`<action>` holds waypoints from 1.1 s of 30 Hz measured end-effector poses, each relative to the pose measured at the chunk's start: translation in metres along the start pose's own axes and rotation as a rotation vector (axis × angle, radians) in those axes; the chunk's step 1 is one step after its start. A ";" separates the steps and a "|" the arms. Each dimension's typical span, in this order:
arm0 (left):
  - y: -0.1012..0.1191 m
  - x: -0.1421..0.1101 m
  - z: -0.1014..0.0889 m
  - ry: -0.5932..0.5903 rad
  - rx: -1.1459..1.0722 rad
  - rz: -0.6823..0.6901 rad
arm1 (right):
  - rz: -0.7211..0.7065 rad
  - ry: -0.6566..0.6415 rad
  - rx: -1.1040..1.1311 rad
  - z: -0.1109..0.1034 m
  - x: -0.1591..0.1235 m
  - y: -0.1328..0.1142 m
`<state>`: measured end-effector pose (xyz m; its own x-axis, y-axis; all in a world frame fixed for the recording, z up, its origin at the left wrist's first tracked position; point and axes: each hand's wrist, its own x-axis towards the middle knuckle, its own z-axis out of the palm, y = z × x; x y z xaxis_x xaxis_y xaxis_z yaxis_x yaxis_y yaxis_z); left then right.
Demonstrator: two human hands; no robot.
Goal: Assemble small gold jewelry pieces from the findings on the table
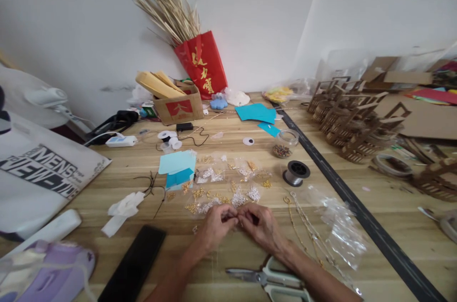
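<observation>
My left hand (220,222) and my right hand (257,224) meet fingertip to fingertip over the wooden table, both pinched closed. Whatever sits between the fingers is too small to make out. Just beyond them lie small silver beads (237,197) and gold beads (198,193) on clear plastic bags. Scissors with pale green handles (282,280) rest partly beneath my right forearm. To the right of that hand, gold and silver chains (303,221) stretch down the table. A spool of thin clear line (296,173) stands past the right hand.
A black phone-like slab (134,264) and white tissue (123,211) lie at left, near a purple appliance (53,268). Crumpled plastic (342,230) is at right. Blue sheets (178,168), a bead jar (283,149), a cardboard box (180,106) and wooden baskets (357,121) stand farther off.
</observation>
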<state>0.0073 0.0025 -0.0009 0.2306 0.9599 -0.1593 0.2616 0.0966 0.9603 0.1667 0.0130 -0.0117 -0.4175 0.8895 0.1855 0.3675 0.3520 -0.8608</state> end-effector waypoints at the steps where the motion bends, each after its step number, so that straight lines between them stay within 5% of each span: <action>1: -0.002 0.001 0.001 0.013 -0.051 -0.014 | 0.011 0.013 0.003 0.000 0.000 0.002; 11: -0.003 0.000 0.000 0.001 -0.198 -0.036 | 0.077 0.020 0.088 0.002 -0.001 0.008; 23: -0.008 -0.002 -0.001 0.039 -0.264 0.025 | 0.160 -0.047 0.482 -0.009 0.002 -0.003; 26: -0.010 0.000 -0.001 0.070 -0.236 0.026 | 0.080 -0.086 0.624 -0.015 0.002 -0.006; 33: -0.011 0.002 -0.004 0.132 -0.203 -0.017 | -0.060 -0.038 0.385 -0.015 0.000 0.005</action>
<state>0.0015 0.0043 -0.0107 0.0996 0.9825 -0.1574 0.0675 0.1512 0.9862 0.1814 0.0189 -0.0091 -0.4616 0.8569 0.2296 0.0055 0.2616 -0.9652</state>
